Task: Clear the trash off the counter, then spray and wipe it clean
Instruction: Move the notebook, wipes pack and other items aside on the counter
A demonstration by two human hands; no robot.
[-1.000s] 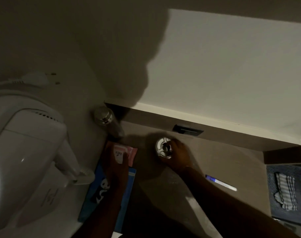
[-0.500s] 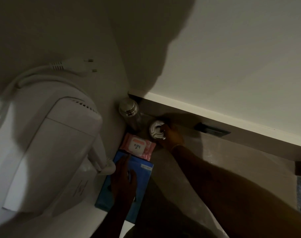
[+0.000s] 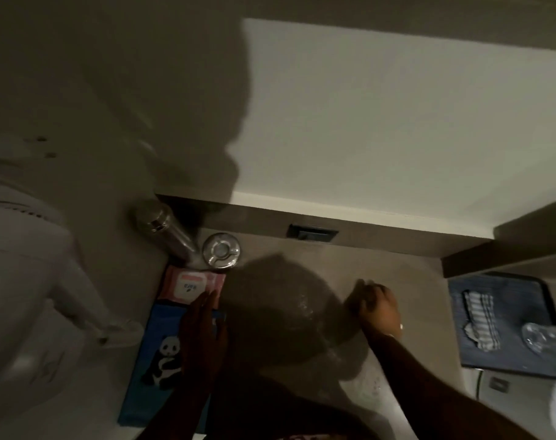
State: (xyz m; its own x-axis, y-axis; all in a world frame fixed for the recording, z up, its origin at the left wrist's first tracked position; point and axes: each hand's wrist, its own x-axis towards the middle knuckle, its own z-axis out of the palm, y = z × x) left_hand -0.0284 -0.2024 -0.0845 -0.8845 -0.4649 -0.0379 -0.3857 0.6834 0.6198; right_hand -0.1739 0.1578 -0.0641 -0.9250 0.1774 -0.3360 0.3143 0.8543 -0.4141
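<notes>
The beige counter is dim and partly in my shadow. My left hand lies flat and open on a blue pack with a panda picture, fingertips reaching a pink wipes pack. A round glass ashtray stands at the back, beside a steel bottle, with no hand on it. My right hand rests on the counter further right, fingers curled downward and blurred. Whether it holds anything I cannot see.
A white wall-mounted appliance bulges out on the left over the counter edge. At the right a dark tray holds a striped cloth and a clear glass item. A dark socket sits in the backsplash.
My right hand has left the ashtray by the steel bottle and moved right across the counter. My left hand stays on the blue pack. The view has swung right.
</notes>
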